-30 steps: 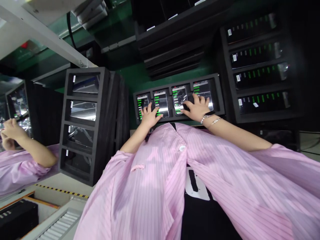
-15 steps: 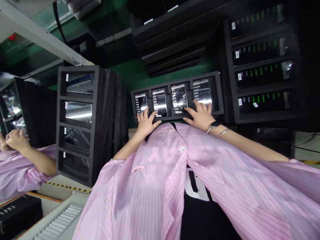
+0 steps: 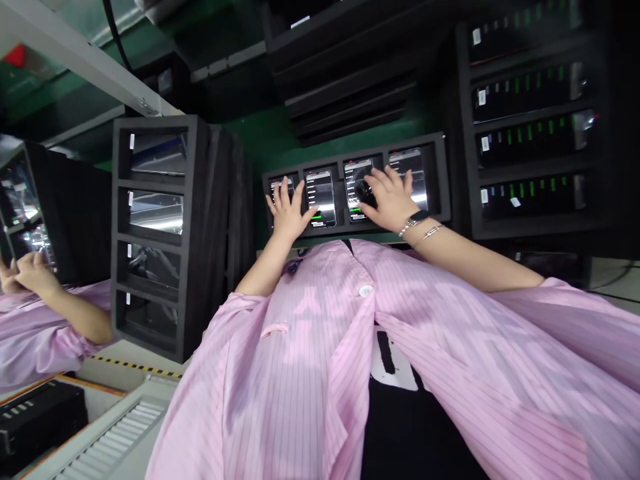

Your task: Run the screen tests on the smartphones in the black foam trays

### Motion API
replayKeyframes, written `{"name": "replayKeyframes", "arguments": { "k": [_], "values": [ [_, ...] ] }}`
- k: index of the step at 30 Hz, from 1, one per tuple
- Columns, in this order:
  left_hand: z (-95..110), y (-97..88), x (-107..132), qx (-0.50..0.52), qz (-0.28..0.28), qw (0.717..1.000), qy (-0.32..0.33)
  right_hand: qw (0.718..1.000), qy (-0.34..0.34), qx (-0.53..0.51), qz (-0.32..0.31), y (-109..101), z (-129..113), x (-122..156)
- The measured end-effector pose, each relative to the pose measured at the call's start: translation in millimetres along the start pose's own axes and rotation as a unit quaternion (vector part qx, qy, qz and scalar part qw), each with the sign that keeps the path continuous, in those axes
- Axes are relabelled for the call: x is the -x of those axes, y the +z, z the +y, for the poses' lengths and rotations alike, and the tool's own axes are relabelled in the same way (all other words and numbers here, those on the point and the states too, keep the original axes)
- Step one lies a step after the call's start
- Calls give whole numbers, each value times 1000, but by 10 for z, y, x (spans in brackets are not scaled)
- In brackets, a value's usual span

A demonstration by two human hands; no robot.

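A black foam tray (image 3: 440, 180) lies in front of me with several lit phones in a row. My left hand (image 3: 287, 213) is spread flat over the leftmost phone (image 3: 275, 187), fingers apart, its thumb reaching towards the second phone (image 3: 321, 198). My right hand (image 3: 390, 197), with a watch and bracelet at the wrist, lies open across the third phone (image 3: 354, 190) and the fourth phone (image 3: 414, 177), fingertips on the screens. Neither hand holds anything. My pink striped coat fills the lower part of the view.
A black foam tray (image 3: 200, 233) with several phones stands to the left. Another tray (image 3: 465, 133) with green-lit phones stands to the right. More stacked black trays (image 3: 350, 100) lie behind on the green mat. A co-worker's hand (image 3: 30, 273) and pink sleeve are at the far left.
Both my hands have slid forward from the tray's near edge onto the phone screens. The screens show different content than a second ago.
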State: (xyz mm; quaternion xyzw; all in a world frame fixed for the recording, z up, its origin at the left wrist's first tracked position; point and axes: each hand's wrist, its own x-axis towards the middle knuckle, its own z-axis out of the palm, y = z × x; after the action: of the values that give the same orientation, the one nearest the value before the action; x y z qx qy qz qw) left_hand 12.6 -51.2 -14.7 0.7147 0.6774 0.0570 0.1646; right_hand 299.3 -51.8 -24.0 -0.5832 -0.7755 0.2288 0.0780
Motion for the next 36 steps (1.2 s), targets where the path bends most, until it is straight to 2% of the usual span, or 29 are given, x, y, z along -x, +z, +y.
{"name": "replayKeyframes", "arguments": {
  "k": [3, 5, 16, 28, 32, 36],
  "values": [
    [-2, 195, 131, -8, -47, 999, -20, 999, -11, -20, -27, 181, -50, 87],
    [6, 255, 131, -8, -56, 998, -23, 999, -24, -17, -31, 224, -76, 73],
    [23, 284, 107, -32, -64, 997, -25, 997, -52, 20, -45, 376, -72, 32],
    [-30, 322, 49, -40, -54, 998, 21, 997, -59, 27, -39, 410, -101, 56],
    [-148, 236, -2, -25, -37, 999, 31, 998, -39, 30, -41, 362, -49, 48],
    [-420, 90, 90, -1, 7, 1000, -30, 999, -10, 40, 3, 219, 151, 158]
  ]
}}
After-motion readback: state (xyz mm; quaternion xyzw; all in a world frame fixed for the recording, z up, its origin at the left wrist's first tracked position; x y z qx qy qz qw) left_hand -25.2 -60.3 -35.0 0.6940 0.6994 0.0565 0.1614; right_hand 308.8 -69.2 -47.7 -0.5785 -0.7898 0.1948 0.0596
